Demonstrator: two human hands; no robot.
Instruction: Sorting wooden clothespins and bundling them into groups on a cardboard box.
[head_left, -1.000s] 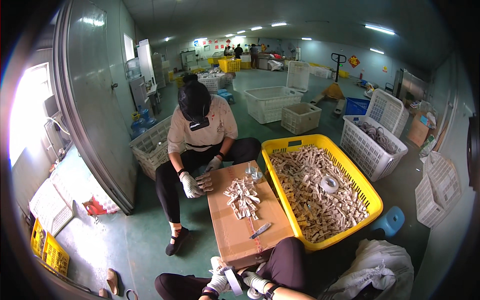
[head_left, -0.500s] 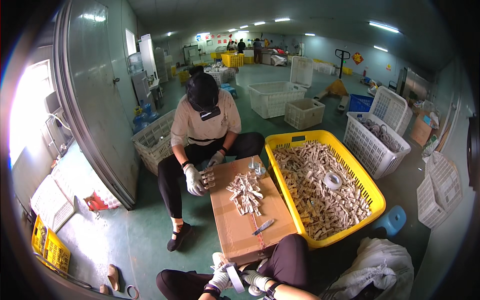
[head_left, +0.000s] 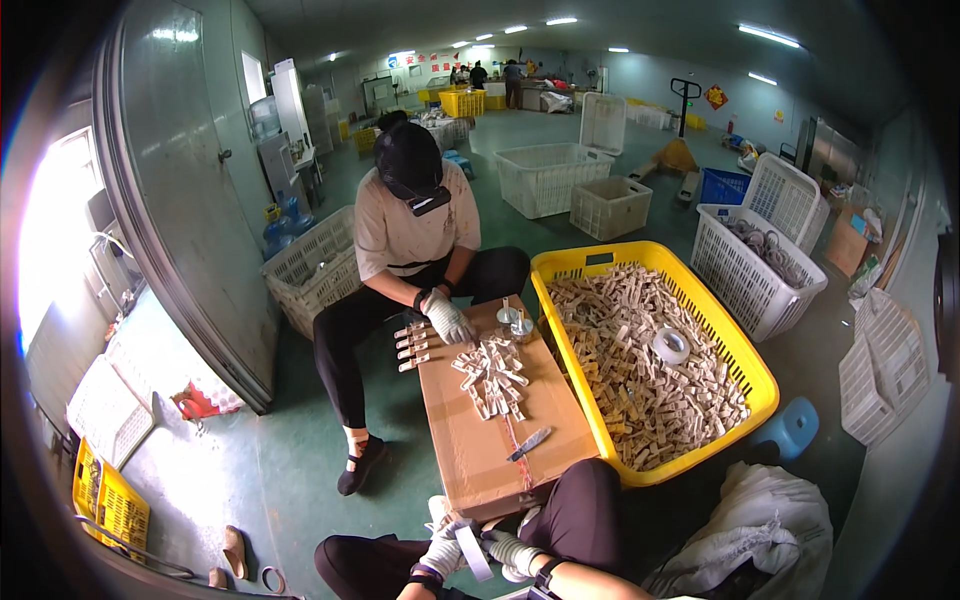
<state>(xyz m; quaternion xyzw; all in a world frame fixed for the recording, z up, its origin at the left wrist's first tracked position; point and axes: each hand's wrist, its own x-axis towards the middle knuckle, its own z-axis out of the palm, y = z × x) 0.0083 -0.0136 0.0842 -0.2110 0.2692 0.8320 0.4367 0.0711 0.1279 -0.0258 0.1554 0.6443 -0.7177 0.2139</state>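
"What are the person's own hands doing?"

"Both are gloved, low over the lap. The left hand has its fingers closed on a pale strip. The right hand is just beside it, but I can't tell whether its fingers are open or closed."

"And just beyond?"

"A cardboard box, with a knife lying on the near part. Past that is a loose pile of wooden clips."

"Anything at the box's edges?"

"Four clips in a row on the left edge, and metal pieces with upright stems near the far right corner."

"To the right?"

"A yellow crate full of similar clips, a white tape roll resting on them."

"Who's across the box?"

"A seated co-worker in a dark head covering, one gloved hand at the pile's far side; its fingertips are unclear."

"Farther back?"

"White crates on the green floor, then people standing near the far wall."
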